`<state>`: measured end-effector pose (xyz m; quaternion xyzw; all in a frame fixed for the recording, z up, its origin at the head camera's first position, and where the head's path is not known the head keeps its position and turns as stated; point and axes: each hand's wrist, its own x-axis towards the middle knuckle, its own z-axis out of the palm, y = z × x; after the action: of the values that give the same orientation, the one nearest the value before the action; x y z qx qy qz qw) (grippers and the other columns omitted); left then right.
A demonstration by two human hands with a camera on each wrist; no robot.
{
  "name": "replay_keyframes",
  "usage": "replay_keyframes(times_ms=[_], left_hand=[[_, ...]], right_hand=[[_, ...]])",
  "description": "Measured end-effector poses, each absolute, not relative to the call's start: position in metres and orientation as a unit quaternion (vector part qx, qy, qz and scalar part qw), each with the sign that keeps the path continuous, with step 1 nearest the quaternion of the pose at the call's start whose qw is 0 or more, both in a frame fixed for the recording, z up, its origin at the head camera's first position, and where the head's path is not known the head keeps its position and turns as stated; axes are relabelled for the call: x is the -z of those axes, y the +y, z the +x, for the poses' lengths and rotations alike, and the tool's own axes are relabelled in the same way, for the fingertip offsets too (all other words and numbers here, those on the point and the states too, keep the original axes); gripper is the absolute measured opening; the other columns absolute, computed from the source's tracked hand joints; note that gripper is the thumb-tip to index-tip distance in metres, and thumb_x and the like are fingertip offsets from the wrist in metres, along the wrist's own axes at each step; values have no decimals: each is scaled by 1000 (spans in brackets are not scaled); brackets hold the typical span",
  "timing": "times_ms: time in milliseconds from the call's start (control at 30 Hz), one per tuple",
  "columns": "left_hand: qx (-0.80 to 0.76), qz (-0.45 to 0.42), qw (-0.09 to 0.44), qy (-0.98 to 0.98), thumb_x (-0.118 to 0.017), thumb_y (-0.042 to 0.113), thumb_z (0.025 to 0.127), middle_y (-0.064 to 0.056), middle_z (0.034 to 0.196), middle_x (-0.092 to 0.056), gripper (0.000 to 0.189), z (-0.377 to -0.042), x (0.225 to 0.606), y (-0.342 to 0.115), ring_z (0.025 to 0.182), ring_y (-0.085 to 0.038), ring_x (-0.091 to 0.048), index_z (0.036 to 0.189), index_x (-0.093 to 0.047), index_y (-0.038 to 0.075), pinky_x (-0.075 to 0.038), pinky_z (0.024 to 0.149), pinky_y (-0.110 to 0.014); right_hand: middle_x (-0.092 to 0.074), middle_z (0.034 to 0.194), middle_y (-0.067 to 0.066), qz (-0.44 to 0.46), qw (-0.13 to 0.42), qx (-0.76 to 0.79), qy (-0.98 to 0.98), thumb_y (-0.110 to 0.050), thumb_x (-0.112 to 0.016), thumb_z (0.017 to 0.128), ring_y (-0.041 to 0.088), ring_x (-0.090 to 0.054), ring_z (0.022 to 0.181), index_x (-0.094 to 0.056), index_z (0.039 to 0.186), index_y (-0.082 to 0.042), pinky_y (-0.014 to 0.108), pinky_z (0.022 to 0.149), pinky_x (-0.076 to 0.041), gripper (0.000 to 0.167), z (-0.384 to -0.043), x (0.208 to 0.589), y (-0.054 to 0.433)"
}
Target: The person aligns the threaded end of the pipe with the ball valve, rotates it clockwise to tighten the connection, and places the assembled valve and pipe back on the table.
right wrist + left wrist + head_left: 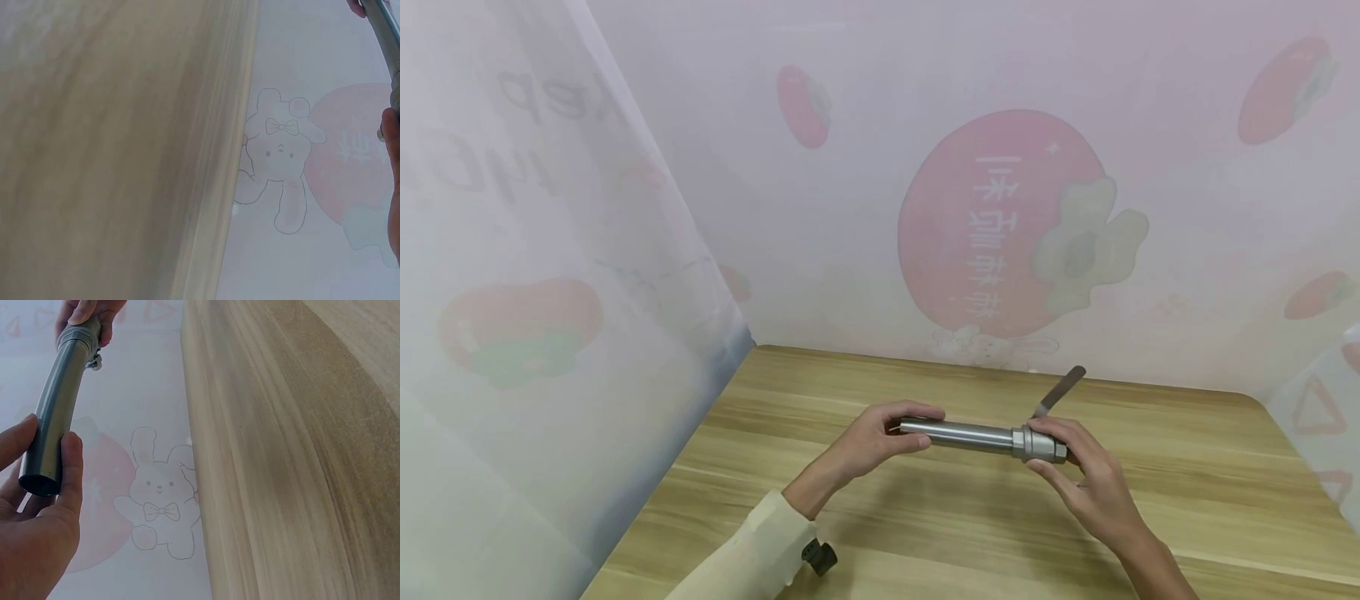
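A ball valve with a flat lever handle is joined to the right end of a smooth metal pipe. Both are held level above the table, the lever slanting up and away. My right hand grips the valve body between thumb and fingers. At the pipe's free left end, my left hand holds it with the thumb on the near side and fingers on the far side. The left wrist view shows the pipe's open round end between those fingers. In the right wrist view, most of the valve lies outside the frame.
Under the hands lies a wood-grain table with rounded far corners. Pale printed curtains stand behind it and along the left side. A small black device sits at the left wrist by the cream sleeve.
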<state>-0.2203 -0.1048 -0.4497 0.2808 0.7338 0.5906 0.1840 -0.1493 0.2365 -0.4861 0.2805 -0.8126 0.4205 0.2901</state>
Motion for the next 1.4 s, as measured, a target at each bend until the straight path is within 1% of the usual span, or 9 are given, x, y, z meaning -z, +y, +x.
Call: replay_keyframes(times_ms=[300, 500, 567, 700, 767, 900, 1033, 1233, 1400], left_hand=[[-577, 292, 199, 736, -74, 20, 105, -9, 147, -67, 44, -222, 446, -106, 121, -18, -68, 149, -67, 16, -60, 100, -28], [-568, 298, 192, 743, -73, 21, 106, -9, 144, -69, 42, -223, 446, -107, 117, -16, -68, 148, -68, 16, -60, 97, -27], [-565, 300, 190, 744, -73, 20, 107, -9, 142, -70, 42, -223, 446, -107, 116, -16, -68, 148, -68, 16, -60, 98, -30], [-574, 308, 199, 732, -72, 18, 107, -13, 139, -70, 42, -224, 446, -107, 114, -17, -71, 148, -67, 13, -63, 102, -43], [-580, 312, 205, 724, -71, 16, 108, -15, 138, -70, 42, -225, 447, -107, 113, -19, -72, 149, -67, 11, -63, 102, -45], [-588, 318, 209, 713, -70, 14, 108, -18, 139, -70, 43, -225, 448, -106, 111, -22, -73, 149, -64, 4, -65, 97, -35], [-590, 319, 211, 711, -69, 13, 109, -20, 139, -70, 44, -225, 447, -105, 110, -22, -72, 150, -62, 0, -66, 91, -33], [-587, 316, 215, 713, -68, 15, 109, -19, 140, -69, 40, -225, 446, -106, 110, -21, -72, 148, -65, 6, -66, 91, -39], [-577, 308, 212, 726, -64, 23, 112, -16, 143, -69, 38, -223, 444, -106, 110, -20, -72, 148, -67, 11, -66, 94, -41]], right_hand=[[-69, 134, 16, 280, 289, -420, -813, 21, -86, 76, -4, -62, 125, -68, 139, -2, 10, 96, -56, 70, -148, 485, 235], [-68, 134, 16, 281, 287, -426, -811, 21, -86, 76, -4, -62, 125, -67, 140, -1, 11, 97, -56, 70, -147, 484, 234], [-68, 134, 16, 281, 288, -428, -809, 22, -85, 76, -3, -63, 125, -67, 140, -1, 11, 96, -56, 70, -147, 484, 234], [-68, 134, 15, 284, 291, -430, -806, 22, -86, 76, -3, -63, 125, -68, 140, -1, 10, 96, -56, 70, -147, 484, 234], [-69, 134, 16, 290, 298, -428, -803, 22, -86, 75, -2, -63, 125, -68, 140, -1, 10, 95, -56, 71, -147, 484, 234], [-69, 134, 16, 305, 313, -424, -793, 17, -88, 75, -1, -64, 124, -68, 140, -1, 9, 94, -56, 70, -150, 486, 235], [-69, 134, 16, 310, 317, -424, -790, 16, -88, 76, 0, -65, 124, -68, 140, 0, 9, 94, -56, 69, -150, 486, 235], [-69, 134, 15, 290, 296, -423, -805, 22, -86, 74, -3, -63, 124, -68, 140, -2, 9, 95, -55, 72, -148, 486, 235], [-69, 135, 15, 307, 311, -425, -793, 13, -88, 79, 0, -64, 124, -68, 140, -1, 10, 95, -56, 65, -150, 485, 235]])
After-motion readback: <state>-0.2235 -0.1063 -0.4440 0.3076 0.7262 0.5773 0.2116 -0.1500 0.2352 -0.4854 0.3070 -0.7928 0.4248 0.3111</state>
